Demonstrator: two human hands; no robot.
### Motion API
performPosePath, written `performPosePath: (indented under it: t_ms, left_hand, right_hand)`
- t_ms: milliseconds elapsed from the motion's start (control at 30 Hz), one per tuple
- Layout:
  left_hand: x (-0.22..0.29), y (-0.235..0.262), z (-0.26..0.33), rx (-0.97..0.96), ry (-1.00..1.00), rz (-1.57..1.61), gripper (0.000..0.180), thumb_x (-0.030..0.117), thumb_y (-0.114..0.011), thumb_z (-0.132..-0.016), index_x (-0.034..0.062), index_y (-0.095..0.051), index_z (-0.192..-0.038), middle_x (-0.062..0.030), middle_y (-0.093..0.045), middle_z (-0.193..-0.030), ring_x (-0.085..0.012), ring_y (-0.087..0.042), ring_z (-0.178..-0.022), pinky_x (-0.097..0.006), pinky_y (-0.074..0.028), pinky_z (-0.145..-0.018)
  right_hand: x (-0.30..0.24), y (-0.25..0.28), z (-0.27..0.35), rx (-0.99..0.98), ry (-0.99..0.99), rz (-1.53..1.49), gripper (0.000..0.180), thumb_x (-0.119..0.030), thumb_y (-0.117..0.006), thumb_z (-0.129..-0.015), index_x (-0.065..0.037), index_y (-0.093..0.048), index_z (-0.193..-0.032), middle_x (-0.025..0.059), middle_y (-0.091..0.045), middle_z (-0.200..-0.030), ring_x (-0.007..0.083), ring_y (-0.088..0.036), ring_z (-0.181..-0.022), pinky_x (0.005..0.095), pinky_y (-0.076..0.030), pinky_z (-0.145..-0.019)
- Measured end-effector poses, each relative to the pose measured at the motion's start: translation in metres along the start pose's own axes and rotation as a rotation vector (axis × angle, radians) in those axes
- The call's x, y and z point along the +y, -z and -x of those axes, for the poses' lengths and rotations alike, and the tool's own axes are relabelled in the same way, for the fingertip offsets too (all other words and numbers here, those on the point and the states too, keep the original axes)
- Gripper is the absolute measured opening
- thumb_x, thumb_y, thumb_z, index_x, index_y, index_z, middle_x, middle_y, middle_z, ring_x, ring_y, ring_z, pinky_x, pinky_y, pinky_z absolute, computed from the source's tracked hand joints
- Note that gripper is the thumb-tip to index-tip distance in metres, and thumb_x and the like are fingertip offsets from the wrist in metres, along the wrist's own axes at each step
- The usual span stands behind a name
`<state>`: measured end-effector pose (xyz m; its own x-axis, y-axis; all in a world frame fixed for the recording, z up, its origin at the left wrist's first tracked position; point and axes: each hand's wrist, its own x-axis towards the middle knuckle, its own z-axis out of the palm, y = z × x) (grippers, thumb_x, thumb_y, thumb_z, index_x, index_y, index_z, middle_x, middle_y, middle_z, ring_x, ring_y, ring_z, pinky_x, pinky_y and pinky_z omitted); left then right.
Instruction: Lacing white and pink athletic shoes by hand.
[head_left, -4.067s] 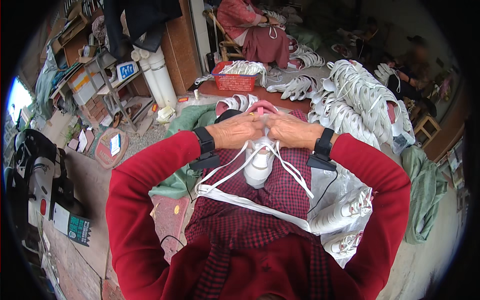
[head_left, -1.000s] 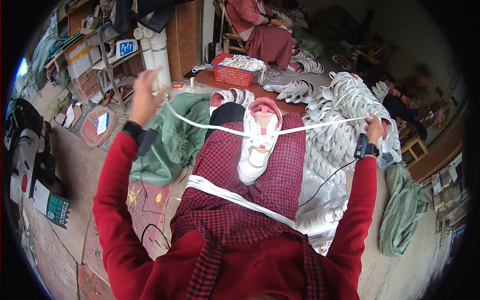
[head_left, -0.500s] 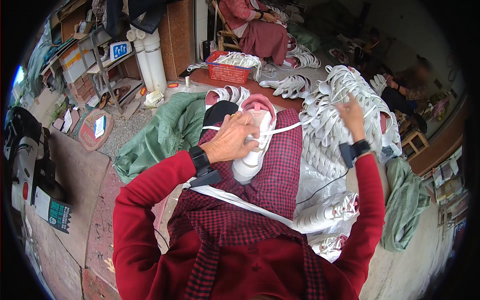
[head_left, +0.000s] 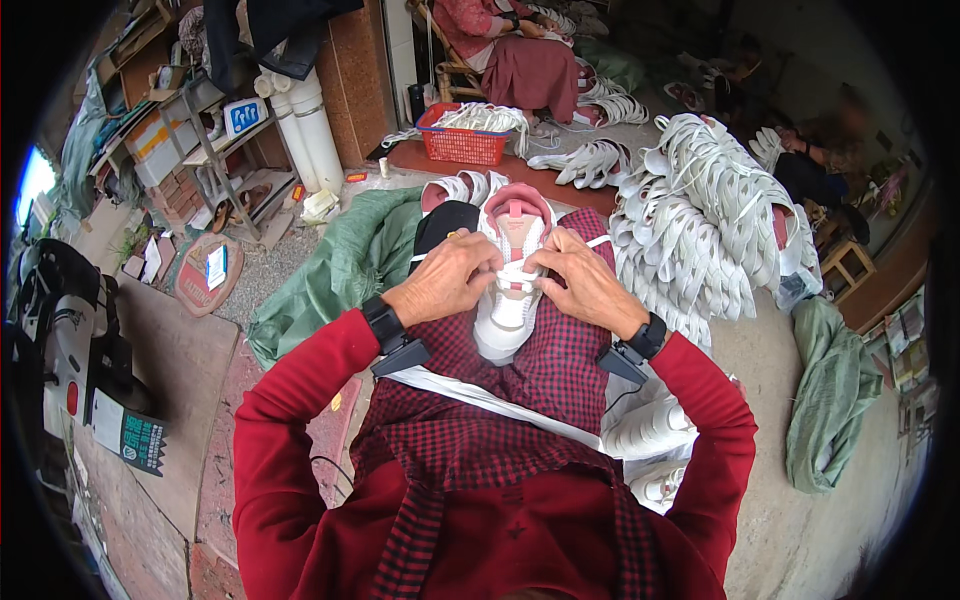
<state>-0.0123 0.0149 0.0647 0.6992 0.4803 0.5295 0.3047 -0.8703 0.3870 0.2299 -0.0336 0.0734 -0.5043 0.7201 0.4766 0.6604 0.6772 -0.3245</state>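
A white sneaker (head_left: 503,327) with a pink lining lies on my lap over a red-and-black checked apron (head_left: 560,385). Its toe points toward me. A white shoelace (head_left: 516,271) crosses the sneaker's eyelet area, and one loose end shows beyond my right hand. From the left, my left hand (head_left: 452,277) pinches the lace at the eyelets, fingers closed. Opposite it, my right hand (head_left: 588,285) is likewise closed in a pinch on the lace, close to the shoe's right side. The fingertips partly hide the lace between them.
White shoe uppers (head_left: 690,220) are heaped at the right. A red basket (head_left: 463,147) holds white laces. Finished-looking sneakers (head_left: 650,430) lie beside my right thigh. Green sacks (head_left: 335,265) lie at both sides. Another person (head_left: 510,60) sits at the back; a scooter (head_left: 70,340) stands left.
My right hand has come down from the upper right to the sneaker and now pinches the lace. My left hand has shifted slightly to the shoe's left side, uncovering its middle.
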Motion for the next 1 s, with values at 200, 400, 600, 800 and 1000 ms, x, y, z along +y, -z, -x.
performPosePath:
  t_ms: [200, 400, 600, 800, 1000]
  left_hand:
    - [-0.008, -0.008, -0.002, -0.011, -0.032, -0.022, 0.014, 0.005, -0.072, -0.075, 0.0009, -0.062, -0.085, -0.0102, -0.059, -0.079, -0.0262, -0.058, -0.073, -0.037, -0.047, -0.072]
    - [-0.009, -0.013, -0.005, -0.038, 0.154, 0.084, 0.016, 0.010, -0.069, -0.081, -0.0004, -0.058, -0.077, -0.0087, -0.053, -0.075, -0.0193, -0.056, -0.069, -0.034, -0.046, -0.058]
    - [0.003, -0.027, 0.001, 0.261, 0.122, -0.151, 0.015, 0.013, -0.070, -0.081, 0.0041, -0.060, -0.087, -0.0131, -0.057, -0.092, -0.0344, -0.056, -0.084, -0.044, -0.043, -0.077]
    - [-0.009, -0.011, 0.014, 0.290, 0.256, -0.150, 0.017, 0.023, -0.065, -0.088, 0.0065, -0.062, -0.094, -0.0118, -0.055, -0.096, -0.0326, -0.052, -0.096, -0.047, -0.039, -0.081]
    - [-0.023, -0.013, 0.013, 0.073, 0.205, -0.199, 0.021, 0.028, -0.065, -0.087, 0.0080, -0.069, -0.081, -0.0079, -0.054, -0.100, -0.0284, -0.047, -0.096, -0.045, -0.031, -0.083]
  right_hand:
    - [0.002, 0.001, -0.008, -0.020, 0.025, -0.015, 0.015, -0.009, -0.068, -0.082, -0.001, -0.067, -0.094, 0.0129, -0.052, -0.086, 0.0296, -0.054, -0.087, 0.0409, -0.045, -0.079]
    - [0.001, -0.006, -0.011, 0.036, 0.020, 0.006, 0.012, -0.010, -0.068, -0.082, 0.000, -0.065, -0.088, 0.0148, -0.056, -0.087, 0.0316, -0.057, -0.088, 0.0424, -0.045, -0.077]
    - [0.007, -0.008, -0.012, 0.082, -0.043, -0.001, 0.015, -0.008, -0.066, -0.079, 0.000, -0.059, -0.091, 0.0153, -0.056, -0.089, 0.0338, -0.057, -0.091, 0.0445, -0.046, -0.079]
    - [0.012, -0.002, -0.009, 0.303, -0.006, -0.005, 0.014, -0.009, -0.061, -0.084, -0.001, -0.054, -0.093, 0.0175, -0.058, -0.088, 0.0377, -0.059, -0.086, 0.0456, -0.046, -0.076]
    - [0.023, -0.008, -0.001, 0.072, -0.268, -0.172, 0.029, -0.024, -0.060, -0.094, 0.003, -0.064, -0.082, 0.0191, -0.059, -0.062, 0.0360, -0.060, -0.057, 0.0425, -0.047, -0.058]
